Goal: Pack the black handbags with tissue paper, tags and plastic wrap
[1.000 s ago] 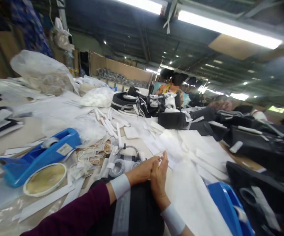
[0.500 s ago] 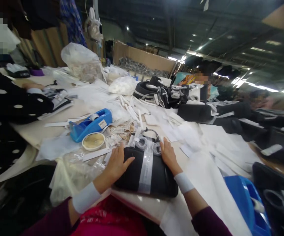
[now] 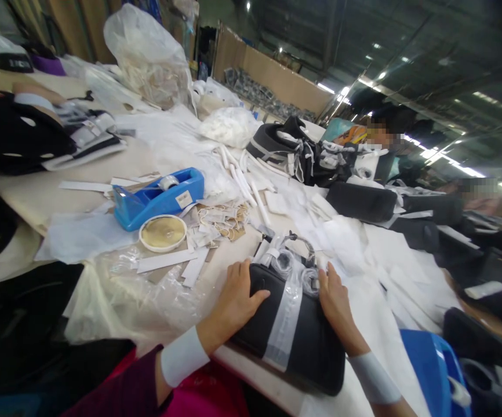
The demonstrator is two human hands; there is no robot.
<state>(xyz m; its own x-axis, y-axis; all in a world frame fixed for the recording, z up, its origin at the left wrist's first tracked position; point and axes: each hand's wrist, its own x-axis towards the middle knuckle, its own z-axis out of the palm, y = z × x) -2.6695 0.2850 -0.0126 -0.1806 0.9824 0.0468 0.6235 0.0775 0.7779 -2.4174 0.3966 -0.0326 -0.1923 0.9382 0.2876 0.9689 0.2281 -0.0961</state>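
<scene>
A black bag [image 3: 307,341] lies on the table before me, with a clear plastic strip across its middle. At its far end are plastic-wrapped coils [image 3: 282,263] and a dark handle-like loop [image 3: 301,238]. My left hand [image 3: 240,298] grips the bag's left edge, its thumb over the top and its fingers along the side. Against the opposite edge, close to the coils, my right hand [image 3: 335,301] holds the bag, its thumb mostly hidden. Both wrists wear pale bands.
Left of the bag are a blue tape dispenser [image 3: 159,197], a round tub [image 3: 163,233] and tags with strings [image 3: 222,220]. Another blue dispenser [image 3: 429,370] sits at right. Black bags [image 3: 359,201] lie beyond white sheets. At far left is a co-worker's polka-dot sleeve [image 3: 25,139].
The view has tilted and shifted, so the bag and both hands appear farther right and slightly lower. Both hands stay on the bag's sides.
</scene>
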